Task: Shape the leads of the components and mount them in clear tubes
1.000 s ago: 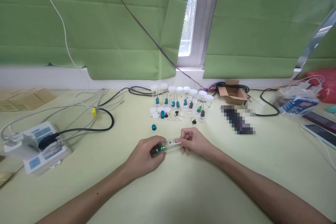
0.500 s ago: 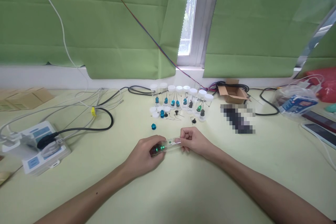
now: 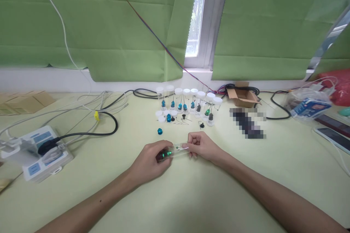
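Note:
Over the front of the desk, a clear plastic tube (image 3: 179, 150) lies sideways between my two hands. Inside it are a shiny green and dark metal part and thin metal pieces. My left hand (image 3: 151, 158) is wrapped round the tube's left end. The fingers of my right hand (image 3: 201, 145) are closed at its open-looking right end; whether they grip the tube's rim or a thin rod in it, I cannot tell. Just beyond my left hand a loose blue metal part (image 3: 160, 131) rests on the desk.
Several clear tubes with white caps (image 3: 186, 101) stand in a row at the back, among small black parts (image 3: 202, 125) and bent hex keys. A power strip (image 3: 49, 153) with cables lies left. Right are an open cardboard box (image 3: 243, 98) and a phone (image 3: 335, 140).

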### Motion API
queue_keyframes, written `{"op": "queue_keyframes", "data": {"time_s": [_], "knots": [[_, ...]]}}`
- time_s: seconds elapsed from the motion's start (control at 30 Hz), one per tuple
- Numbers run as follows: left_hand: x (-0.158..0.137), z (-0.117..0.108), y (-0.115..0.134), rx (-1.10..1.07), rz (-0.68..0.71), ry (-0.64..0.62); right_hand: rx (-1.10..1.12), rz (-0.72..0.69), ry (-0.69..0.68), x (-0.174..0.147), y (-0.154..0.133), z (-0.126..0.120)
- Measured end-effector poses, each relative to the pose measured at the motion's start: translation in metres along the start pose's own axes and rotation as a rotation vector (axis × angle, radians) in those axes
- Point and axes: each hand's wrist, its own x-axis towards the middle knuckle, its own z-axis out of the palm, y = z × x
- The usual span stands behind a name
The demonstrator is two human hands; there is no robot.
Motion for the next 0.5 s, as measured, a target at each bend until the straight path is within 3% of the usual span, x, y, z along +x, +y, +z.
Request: {"op": "queue_keyframes", "data": {"time_s": [0.5], "knots": [[0.0004, 0.0006, -0.0009, 0.015, 0.009, -0.009, -0.002, 0.003, -0.004, -0.0003, 0.0009, -0.0002]]}}
